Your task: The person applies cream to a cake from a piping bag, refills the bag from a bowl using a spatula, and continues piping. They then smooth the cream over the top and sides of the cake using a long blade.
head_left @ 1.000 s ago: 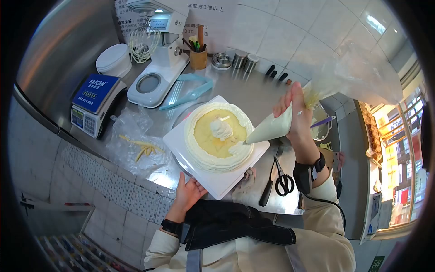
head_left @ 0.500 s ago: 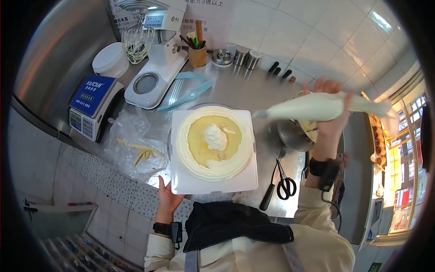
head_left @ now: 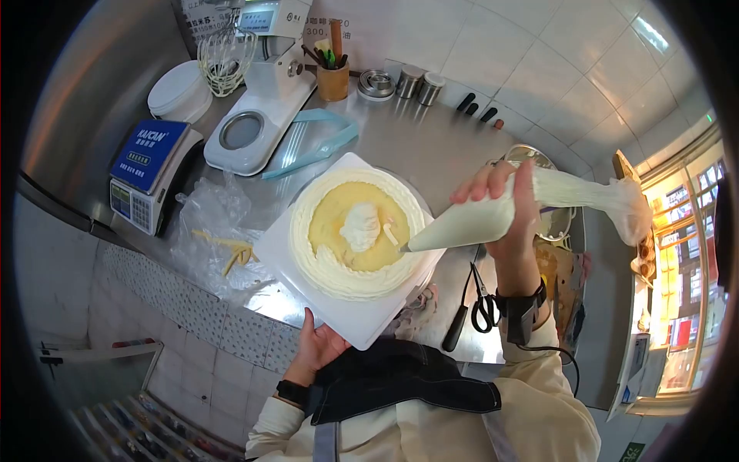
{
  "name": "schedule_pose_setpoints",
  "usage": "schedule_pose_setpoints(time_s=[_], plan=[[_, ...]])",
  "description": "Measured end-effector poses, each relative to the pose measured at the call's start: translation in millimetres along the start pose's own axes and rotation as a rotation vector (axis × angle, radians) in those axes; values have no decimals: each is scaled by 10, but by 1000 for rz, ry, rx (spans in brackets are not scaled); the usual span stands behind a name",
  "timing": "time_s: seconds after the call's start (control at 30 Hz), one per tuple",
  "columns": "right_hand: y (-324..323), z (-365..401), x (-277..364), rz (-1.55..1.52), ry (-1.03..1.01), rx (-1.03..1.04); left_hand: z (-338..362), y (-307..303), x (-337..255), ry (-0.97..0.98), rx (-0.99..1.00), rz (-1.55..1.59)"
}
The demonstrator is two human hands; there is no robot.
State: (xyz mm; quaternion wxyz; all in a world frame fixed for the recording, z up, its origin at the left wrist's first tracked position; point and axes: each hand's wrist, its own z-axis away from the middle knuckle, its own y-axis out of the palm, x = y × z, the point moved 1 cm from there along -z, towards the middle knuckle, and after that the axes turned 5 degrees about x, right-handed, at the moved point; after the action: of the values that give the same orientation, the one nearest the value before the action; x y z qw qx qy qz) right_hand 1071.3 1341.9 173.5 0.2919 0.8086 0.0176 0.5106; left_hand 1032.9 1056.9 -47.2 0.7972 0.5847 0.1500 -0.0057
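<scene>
A round cake [head_left: 331, 219] has a piped ring of pale cream around its rim, a yellow filling and a white dollop of cream in the middle. It stands on a white square board [head_left: 356, 327], turned with one corner toward me. My left hand [head_left: 327, 344] is at the board's near left edge, thumb beside it and fingers partly hidden under it. My right hand [head_left: 508, 202] is wrapped round a full piping bag [head_left: 462, 225], whose tip is close to the cake's right rim. Whether the tip touches is hard to tell.
Scissors [head_left: 485, 304] and a black-handled tool [head_left: 456, 327] lie right of the board. Behind my right hand is a metal bowl [head_left: 558, 223]. At left are a crumpled plastic bag [head_left: 212, 212], a kitchen scale [head_left: 150, 165] and a stand mixer [head_left: 269, 100].
The board with the cake has turned, and my left hand has moved right along its near side. My right hand has brought the piping bag down and left to the cake's rim.
</scene>
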Motion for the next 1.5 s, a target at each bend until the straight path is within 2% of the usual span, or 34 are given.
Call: schedule_pose_setpoints(time_s=[0.03,0.07,0.17,0.37,0.43,0.47,0.5,0.57,0.6,0.63,0.7,0.73,0.77,0.83,0.87,0.97,1.0,1.03,1.1,1.2,1.23,1.3,1.33,1.4,1.5], plan=[[61,9,-19,142,54,-16,-1,-17,30,-3,-6,2],[142,13,-60,216,46,-139,12,-29,45,-3,-7,10],[196,-34,-69,320,53,-101,48,-14,-28,5,4,28],[80,-191,-54,342,20,-151,135,-206,-518,108,-39,59],[88,-255,-44,332,22,-180,105,-102,-731,345,-130,108],[85,-284,-47,320,27,-204,65,-43,-780,424,-109,120],[67,-317,-54,318,21,-211,50,-78,-806,417,-108,113],[34,-379,-68,316,-16,-172,38,-248,-772,266,129,248],[31,-403,-70,314,-18,-178,34,-225,-711,150,42,159],[33,-429,-65,313,-23,-184,46,-196,-709,146,41,155],[12,-474,-55,314,-31,-195,85,-69,-669,-61,84,-65],[-4,-492,-49,322,-41,-193,57,-244,-692,82,136,112],[-18,-500,-42,332,-50,-191,63,-295,-740,76,136,113],[-27,-517,-25,300,-41,-210,40,-118,-932,356,-103,43],[-30,-527,-17,266,-35,-225,27,23,-992,397,-168,46],[-33,-521,2,281,-66,-226,18,74,-1090,393,-125,34],[-36,-515,8,282,-68,-230,-22,29,-1115,349,201,133],[-41,-513,13,268,-57,-242,-8,-17,-1087,345,203,132],[-24,-519,14,254,-50,-256,16,-15,-1017,304,-65,48],[-2,-522,-3,314,-20,-306,46,-72,-961,250,-83,39],[-32,-518,-15,279,-16,-247,53,-101,-952,250,-83,40],[-32,-538,-42,242,-10,-183,70,-115,-949,192,110,115],[-22,-562,-61,264,-4,-216,79,-89,-935,196,109,115],[0,-602,-86,284,2,-245,101,-31,-889,216,-165,104],[30,-664,-128,317,38,-243,146,-157,-835,204,-63,4]])
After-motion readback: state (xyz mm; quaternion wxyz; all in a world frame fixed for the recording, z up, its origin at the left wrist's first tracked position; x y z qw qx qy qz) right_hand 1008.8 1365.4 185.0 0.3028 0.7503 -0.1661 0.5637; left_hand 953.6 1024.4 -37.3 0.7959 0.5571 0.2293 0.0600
